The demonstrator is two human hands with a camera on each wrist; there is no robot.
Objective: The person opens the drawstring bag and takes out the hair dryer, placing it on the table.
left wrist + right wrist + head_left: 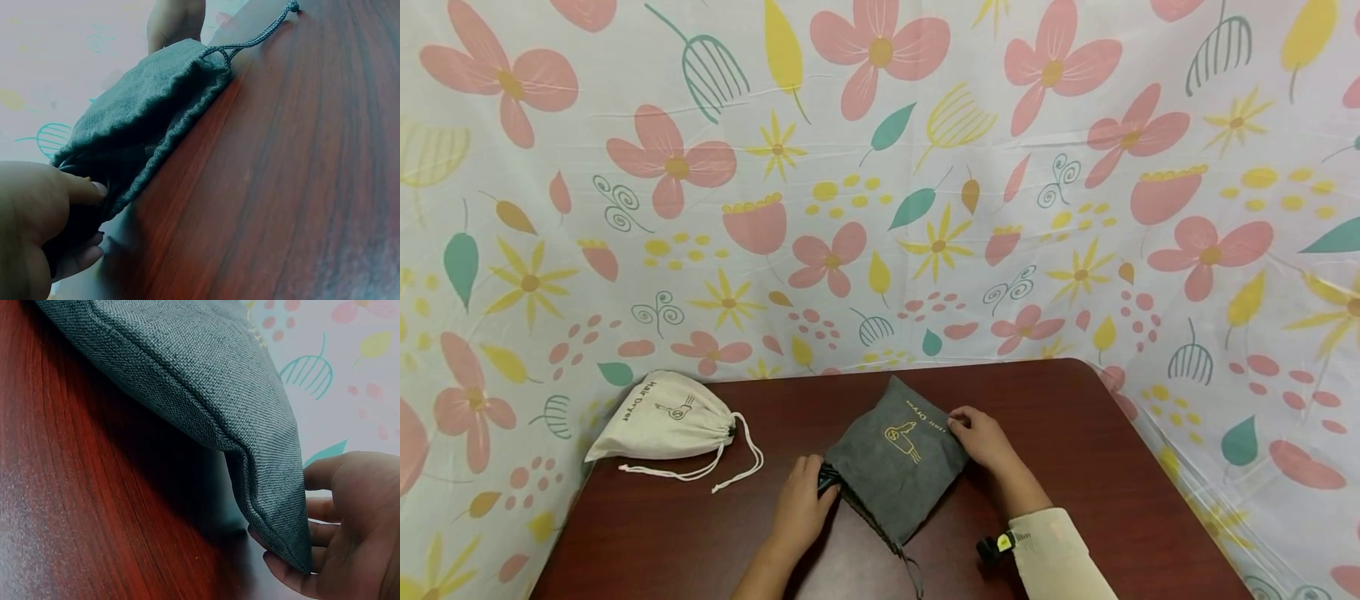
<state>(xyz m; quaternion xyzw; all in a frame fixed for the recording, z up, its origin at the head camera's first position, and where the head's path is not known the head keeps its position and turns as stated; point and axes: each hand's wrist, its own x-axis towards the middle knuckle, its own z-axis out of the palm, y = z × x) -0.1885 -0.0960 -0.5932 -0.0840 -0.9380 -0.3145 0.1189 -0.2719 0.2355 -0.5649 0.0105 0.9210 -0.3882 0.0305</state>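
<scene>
Much of the dark bundle (827, 476) the left grip (801, 502) clutches is hidden; the right grip (988, 443) pinches the gray bag (895, 465)

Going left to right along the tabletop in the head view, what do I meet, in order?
White drawstring bag, left hand, gray drawstring bag, right hand, cream sleeve.
</scene>
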